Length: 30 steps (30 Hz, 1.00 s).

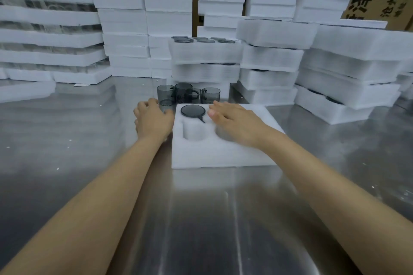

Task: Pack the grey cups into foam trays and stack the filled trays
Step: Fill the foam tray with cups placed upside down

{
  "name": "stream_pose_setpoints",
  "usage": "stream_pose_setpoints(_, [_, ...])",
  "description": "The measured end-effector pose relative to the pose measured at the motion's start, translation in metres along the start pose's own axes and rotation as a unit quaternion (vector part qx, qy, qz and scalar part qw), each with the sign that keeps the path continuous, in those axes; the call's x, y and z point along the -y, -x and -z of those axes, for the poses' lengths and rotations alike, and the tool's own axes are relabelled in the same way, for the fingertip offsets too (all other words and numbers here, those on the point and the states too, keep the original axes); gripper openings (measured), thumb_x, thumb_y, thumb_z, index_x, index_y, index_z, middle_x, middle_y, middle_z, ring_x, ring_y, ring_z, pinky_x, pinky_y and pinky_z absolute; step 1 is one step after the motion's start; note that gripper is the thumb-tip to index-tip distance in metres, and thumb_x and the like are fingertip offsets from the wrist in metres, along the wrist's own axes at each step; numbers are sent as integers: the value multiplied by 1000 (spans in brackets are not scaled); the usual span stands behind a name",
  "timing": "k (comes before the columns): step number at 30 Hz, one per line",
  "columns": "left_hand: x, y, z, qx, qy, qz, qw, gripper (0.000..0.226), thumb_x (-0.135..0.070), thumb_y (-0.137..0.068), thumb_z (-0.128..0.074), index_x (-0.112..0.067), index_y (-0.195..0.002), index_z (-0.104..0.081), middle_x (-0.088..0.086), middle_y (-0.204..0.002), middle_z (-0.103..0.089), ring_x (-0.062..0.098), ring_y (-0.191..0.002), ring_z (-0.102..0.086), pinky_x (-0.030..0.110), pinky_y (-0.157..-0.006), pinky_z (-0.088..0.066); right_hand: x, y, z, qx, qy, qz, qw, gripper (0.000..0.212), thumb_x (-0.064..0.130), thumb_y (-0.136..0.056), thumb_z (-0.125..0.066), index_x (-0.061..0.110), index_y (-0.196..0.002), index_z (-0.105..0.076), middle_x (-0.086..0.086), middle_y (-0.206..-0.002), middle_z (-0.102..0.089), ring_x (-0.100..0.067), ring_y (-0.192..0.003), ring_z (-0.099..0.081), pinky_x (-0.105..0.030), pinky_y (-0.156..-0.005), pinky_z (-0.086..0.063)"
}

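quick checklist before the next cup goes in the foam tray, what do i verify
1. The foam tray lies flat on the metal table: ok.
2. The near-left pocket is empty and uncovered: ok.
3. The seated grey cup is sunk into its far-left pocket: ok.
4. The loose grey cups stand upright just behind the tray: ok.
5. The left hand has a firm hold on the cup beside the tray: cannot tell, the hand hides the contact.
6. The right hand is clear of the right-side pockets: not ok, it lies over them.
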State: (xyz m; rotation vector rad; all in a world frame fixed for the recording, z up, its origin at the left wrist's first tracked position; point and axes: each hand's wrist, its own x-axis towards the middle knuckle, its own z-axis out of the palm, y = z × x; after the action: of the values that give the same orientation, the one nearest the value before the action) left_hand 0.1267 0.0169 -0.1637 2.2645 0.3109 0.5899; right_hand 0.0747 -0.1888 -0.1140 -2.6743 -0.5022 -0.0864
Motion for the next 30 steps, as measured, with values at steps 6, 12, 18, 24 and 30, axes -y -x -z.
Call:
stream_pose_setpoints(6, [2,-34,-14,15,-63,-29,997,63,-31,-95,-51,-23,-150,-23,19,-156,-10,34,-143,-11,52,-110,-24,-2,-4,-3,-24,-5,13,1000,47,50,-100,-30,26,-135,-50,15,-155,-28,-9,-143,-18,-42,-116,-17])
stream_pose_setpoints(12, [6,-58,-23,11,-50,-19,999,53,-30,-96,-52,-29,-146,-36,16,-159,6,34,-147,0,52,-113,-19,-5,-7,-6,-38,-10,14,999,46,51,-99,-35,32,-140,-45,15,-155,-28,-8,-144,-17,-47,-116,-19])
stream_pose_setpoints(18, [5,-43,-16,-44,4,-14,999,22,-18,-93,-60,-11,-112,-53,21,-155,-4,34,-145,-3,46,-111,-22,-6,-7,-6,-64,-42,3,997,42,46,-98,-41,32,-136,-50,16,-150,-37,-8,-140,-27,-46,-114,-24])
stream_pose_setpoints(24, [3,-7,4,-55,62,16,996,17,-16,-93,-58,-12,-109,-53,16,-134,-33,36,-117,-43,42,-102,-33,2,1,-4,-143,-109,-13,984,23,29,-98,-46,27,-96,-69,7,-100,-67,-12,-94,-59,-33,-83,-45])
stream_pose_setpoints(30, [-2,41,35,-109,277,-58,953,37,-3,-88,-60,-15,-122,-51,4,-123,-36,16,-111,-45,14,-97,-35,4,21,-10,-305,-87,-11,948,27,16,-95,-43,2,-92,-66,-12,-95,-69,-27,-88,-61,-39,-77,-51])
